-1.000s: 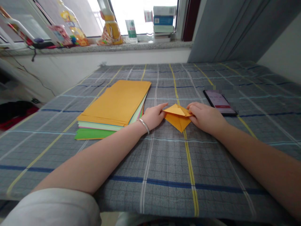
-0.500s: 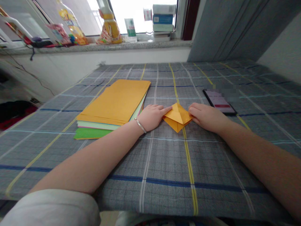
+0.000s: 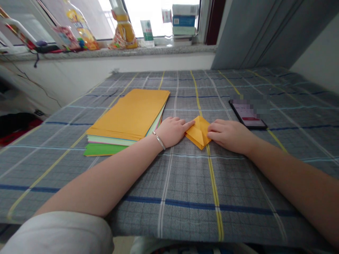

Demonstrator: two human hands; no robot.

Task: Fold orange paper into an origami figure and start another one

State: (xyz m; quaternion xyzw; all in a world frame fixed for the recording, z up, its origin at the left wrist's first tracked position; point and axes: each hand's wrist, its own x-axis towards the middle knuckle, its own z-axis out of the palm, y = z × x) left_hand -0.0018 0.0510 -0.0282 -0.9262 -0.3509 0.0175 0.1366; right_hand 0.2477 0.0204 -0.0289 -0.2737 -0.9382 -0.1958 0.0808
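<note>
A: Matt, smooth paper here, the folded paper point(image 3: 199, 133) creased crisp!
B: And the paper stack point(image 3: 129, 113), same dull finish on that top sheet!
A: Look at the bracelet point(image 3: 160, 141): polished metal, catching light!
B: Underneath, woven cloth point(image 3: 190, 183), flat, no shine at all!
A: The phone point(image 3: 250, 117)? Smooth, glassy face!
B: Up back, speckled stone-like sill point(image 3: 159, 51), and a clear, shiny plastic bottle point(image 3: 81, 28)!

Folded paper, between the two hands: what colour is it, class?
The folded paper is orange-yellow; it shows best in the head view, the only one.
</note>
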